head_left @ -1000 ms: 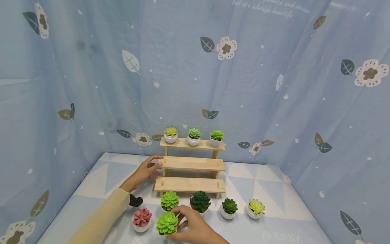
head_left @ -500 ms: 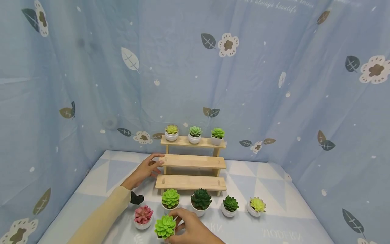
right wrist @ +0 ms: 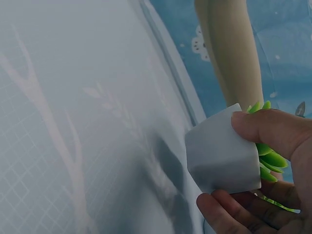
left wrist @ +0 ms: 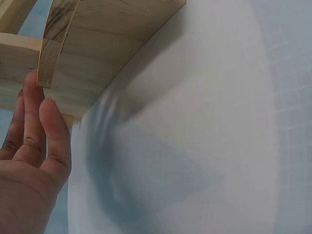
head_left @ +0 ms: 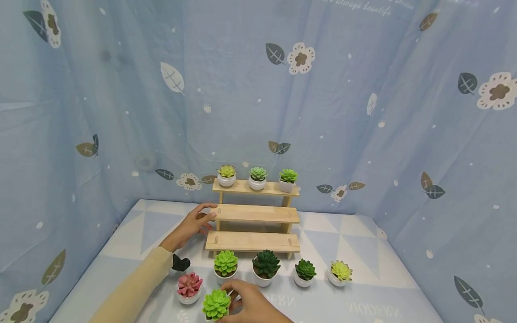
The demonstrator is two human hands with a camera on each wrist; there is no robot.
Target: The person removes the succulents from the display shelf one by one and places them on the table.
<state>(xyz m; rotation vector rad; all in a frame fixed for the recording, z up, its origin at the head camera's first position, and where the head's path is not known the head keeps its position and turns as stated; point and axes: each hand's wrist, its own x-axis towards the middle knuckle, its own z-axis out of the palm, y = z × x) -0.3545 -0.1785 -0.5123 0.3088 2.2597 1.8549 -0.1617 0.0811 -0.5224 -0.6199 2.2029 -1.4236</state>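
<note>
Right hand (head_left: 248, 304) grips bright-green succulent pot (head_left: 216, 305); left hand (head_left: 193, 225) rests relaxed on wooden tiered shelf (head_left: 254, 214).
Only the right wrist view shows us the faceted white pot, lifted.

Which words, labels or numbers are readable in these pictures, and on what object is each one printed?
"always beautiful" (partly cut off, in white script): top edge of the blue backdrop cloth.
"MODERN" (faint white capitals): on the table cover, near the front right.
Faint white letters near the right hand on the table cover: too blurred to read.
The succulent pots and the wooden shelf carry no visible text.
</note>
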